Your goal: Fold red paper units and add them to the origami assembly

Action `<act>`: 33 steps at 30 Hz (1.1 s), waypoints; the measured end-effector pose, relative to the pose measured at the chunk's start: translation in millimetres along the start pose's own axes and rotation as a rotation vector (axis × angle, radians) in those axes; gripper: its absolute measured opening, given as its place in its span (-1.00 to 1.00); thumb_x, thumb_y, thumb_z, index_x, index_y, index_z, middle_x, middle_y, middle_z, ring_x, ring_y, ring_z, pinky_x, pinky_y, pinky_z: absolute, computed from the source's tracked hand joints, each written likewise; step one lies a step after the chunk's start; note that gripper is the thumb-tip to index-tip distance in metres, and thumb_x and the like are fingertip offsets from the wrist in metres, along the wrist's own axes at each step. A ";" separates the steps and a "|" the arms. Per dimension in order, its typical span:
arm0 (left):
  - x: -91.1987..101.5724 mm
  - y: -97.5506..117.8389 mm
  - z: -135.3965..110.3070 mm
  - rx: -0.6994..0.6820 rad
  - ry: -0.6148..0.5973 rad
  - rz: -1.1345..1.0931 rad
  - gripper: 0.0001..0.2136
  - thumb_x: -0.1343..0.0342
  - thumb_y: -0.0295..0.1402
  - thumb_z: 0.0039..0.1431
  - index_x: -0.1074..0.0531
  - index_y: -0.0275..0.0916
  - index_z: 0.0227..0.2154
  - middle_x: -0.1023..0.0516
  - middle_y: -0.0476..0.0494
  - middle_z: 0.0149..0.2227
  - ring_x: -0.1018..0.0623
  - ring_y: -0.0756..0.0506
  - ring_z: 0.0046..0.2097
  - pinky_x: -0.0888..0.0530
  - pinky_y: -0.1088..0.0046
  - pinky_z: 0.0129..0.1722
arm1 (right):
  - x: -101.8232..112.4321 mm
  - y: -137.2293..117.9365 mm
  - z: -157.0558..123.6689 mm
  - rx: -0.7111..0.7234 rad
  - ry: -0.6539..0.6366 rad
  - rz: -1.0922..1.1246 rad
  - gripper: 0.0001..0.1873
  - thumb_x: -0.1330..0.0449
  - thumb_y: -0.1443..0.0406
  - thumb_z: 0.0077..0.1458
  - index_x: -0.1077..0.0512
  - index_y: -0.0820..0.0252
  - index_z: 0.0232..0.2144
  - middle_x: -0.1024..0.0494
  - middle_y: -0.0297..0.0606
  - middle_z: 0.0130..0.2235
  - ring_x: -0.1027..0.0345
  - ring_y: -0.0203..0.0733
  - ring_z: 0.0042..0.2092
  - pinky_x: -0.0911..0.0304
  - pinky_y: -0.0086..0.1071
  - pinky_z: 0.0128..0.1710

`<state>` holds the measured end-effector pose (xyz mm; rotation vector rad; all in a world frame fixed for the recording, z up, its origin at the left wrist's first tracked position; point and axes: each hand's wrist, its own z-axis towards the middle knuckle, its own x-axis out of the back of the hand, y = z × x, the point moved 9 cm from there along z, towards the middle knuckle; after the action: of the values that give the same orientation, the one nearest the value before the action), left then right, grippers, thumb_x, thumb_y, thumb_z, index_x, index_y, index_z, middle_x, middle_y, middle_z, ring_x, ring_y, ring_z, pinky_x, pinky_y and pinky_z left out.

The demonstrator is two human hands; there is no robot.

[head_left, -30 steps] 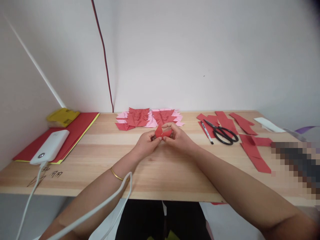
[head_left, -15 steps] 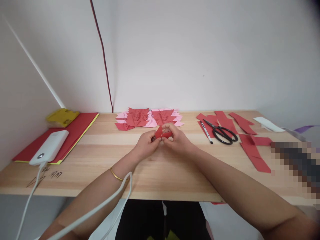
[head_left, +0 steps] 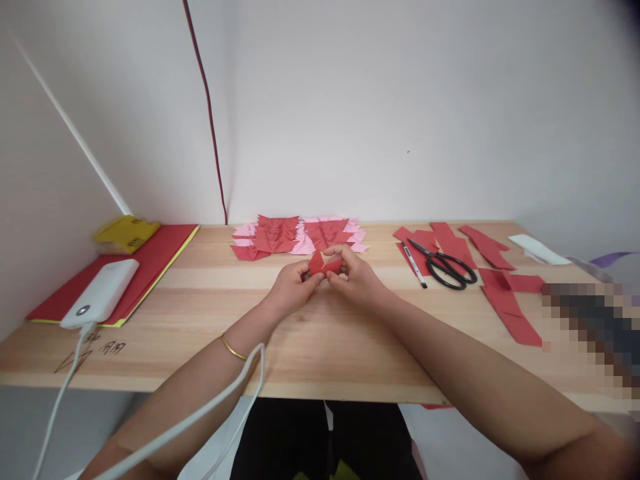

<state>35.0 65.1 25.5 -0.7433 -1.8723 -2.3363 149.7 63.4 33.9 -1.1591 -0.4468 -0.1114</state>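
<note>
A small folded piece of red paper (head_left: 317,263) is held just above the middle of the wooden table, with pointed flaps standing apart. My left hand (head_left: 293,287) pinches its left side between thumb and fingers. On its right side, my right hand (head_left: 354,275) grips a flap with thumb below and index finger arched over the top. Behind the hands, against the wall, lie rows of folded red paper pieces (head_left: 277,235) and pink ones (head_left: 301,239), overlapping one another.
Black-handled scissors (head_left: 447,270) and a white pen (head_left: 415,265) lie on red paper strips (head_left: 510,317) at the right. At the left, a white power bank (head_left: 103,293) with a cable and a yellow packet (head_left: 127,233) rest on red sheets (head_left: 55,303). The cable (head_left: 200,403) crosses my left forearm.
The red paper's flaps have spread, and its right flap now reaches across to meet the left part. Both hands stay nearly in place, with small finger shifts.
</note>
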 end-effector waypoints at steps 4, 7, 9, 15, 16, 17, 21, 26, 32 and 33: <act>-0.7 0.9 -0.2 -0.024 -0.015 0.002 -0.78 -0.09 -0.24 0.05 -0.47 -0.32 -0.39 -0.39 -0.01 -0.49 -0.31 0.01 -0.45 -0.25 0.52 -0.43 | -2.0 -4.1 -2.0 0.001 -0.020 -0.016 -0.58 -0.10 0.39 -0.05 -0.23 0.13 -0.07 -0.50 -0.27 -0.28 -0.41 -0.23 -0.27 -0.28 -0.38 -0.30; -1.1 2.2 -0.4 -0.019 -0.017 0.002 -0.77 -0.09 -0.22 0.05 -0.46 -0.32 -0.39 -0.34 0.02 -0.52 -0.26 0.03 -0.48 -0.20 0.53 -0.48 | -2.3 -3.2 -1.9 -0.008 -0.024 -0.004 -0.58 -0.10 0.39 -0.05 -0.23 0.13 -0.07 -0.50 -0.26 -0.27 -0.41 -0.22 -0.26 -0.29 -0.38 -0.30; -2.0 1.6 -0.7 0.009 -0.025 0.000 -0.76 -0.10 -0.20 0.04 -0.44 -0.31 -0.43 -0.29 0.04 -0.57 -0.22 0.05 -0.52 -0.17 0.53 -0.51 | -2.2 -0.1 -1.4 -0.026 -0.024 0.004 -0.58 -0.10 0.39 -0.05 -0.23 0.14 -0.07 -0.49 -0.29 -0.32 -0.39 -0.25 -0.31 -0.29 -0.39 -0.32; -1.7 -1.7 -1.3 0.048 -0.015 -0.001 -0.75 -0.08 -0.18 0.05 -0.40 -0.31 -0.45 -0.27 0.05 -0.58 -0.21 0.05 -0.52 -0.14 0.54 -0.53 | -0.4 7.6 1.0 -0.054 -0.006 0.066 -0.60 -0.11 0.35 -0.04 -0.23 0.15 -0.09 -0.46 -0.32 -0.34 -0.37 -0.27 -0.36 -0.29 -0.39 -0.35; -1.1 -2.5 -1.2 0.047 -0.005 0.001 -0.75 -0.08 -0.18 0.05 -0.41 -0.32 -0.43 -0.28 0.05 -0.56 -0.22 0.05 -0.52 -0.14 0.54 -0.53 | 0.1 8.1 1.4 -0.056 -0.001 0.075 -0.60 -0.12 0.35 -0.05 -0.23 0.15 -0.09 -0.46 -0.32 -0.34 -0.37 -0.27 -0.36 -0.30 -0.38 -0.35; -0.6 -3.3 -1.0 0.047 0.002 0.002 -0.75 -0.09 -0.18 0.05 -0.41 -0.32 -0.42 -0.29 0.04 -0.55 -0.22 0.05 -0.51 -0.14 0.54 -0.53 | 0.7 8.3 1.7 -0.057 0.004 0.081 -0.60 -0.12 0.35 -0.05 -0.23 0.15 -0.10 -0.47 -0.31 -0.33 -0.38 -0.27 -0.37 -0.30 -0.38 -0.35; -1.3 -4.9 -0.3 0.048 0.003 -0.027 -0.75 -0.09 -0.19 0.04 -0.42 -0.33 -0.39 -0.31 0.02 -0.51 -0.23 0.05 -0.49 -0.16 0.54 -0.52 | 1.5 7.0 2.5 -0.051 0.010 0.085 -0.61 -0.12 0.36 -0.06 -0.24 0.14 -0.11 -0.47 -0.31 -0.33 -0.38 -0.26 -0.37 -0.31 -0.37 -0.35; -0.5 -3.4 -0.1 0.051 0.002 -0.046 -0.75 -0.09 -0.22 0.03 -0.44 -0.33 -0.35 -0.33 0.02 -0.51 -0.23 0.05 -0.49 -0.18 0.55 -0.51 | -0.9 6.9 2.0 -0.074 -0.013 0.146 -0.59 -0.13 0.35 -0.05 -0.21 0.15 -0.08 -0.46 -0.31 -0.34 -0.39 -0.28 -0.37 -0.31 -0.39 -0.35; 1.9 0.0 -0.8 0.026 0.008 -0.045 -0.73 -0.08 -0.24 0.05 -0.46 -0.32 -0.27 -0.40 -0.02 -0.45 -0.30 0.03 -0.44 -0.25 0.54 -0.46 | 3.9 7.5 1.9 -0.067 0.014 0.150 -0.60 -0.15 0.35 -0.06 -0.22 0.16 -0.10 -0.45 -0.33 -0.35 -0.38 -0.29 -0.35 -0.29 -0.40 -0.34; 1.4 -0.8 -0.9 0.036 0.003 -0.055 -0.73 -0.08 -0.23 0.05 -0.46 -0.32 -0.26 -0.39 -0.01 -0.47 -0.29 0.03 -0.46 -0.23 0.55 -0.48 | 4.8 7.8 2.1 -0.068 0.018 0.150 -0.60 -0.15 0.35 -0.06 -0.23 0.16 -0.10 -0.44 -0.33 -0.36 -0.38 -0.29 -0.36 -0.29 -0.40 -0.34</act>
<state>33.2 64.8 25.3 -0.6940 -1.9523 -2.3271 155.9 69.1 29.8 -1.2534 -0.3413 -0.0069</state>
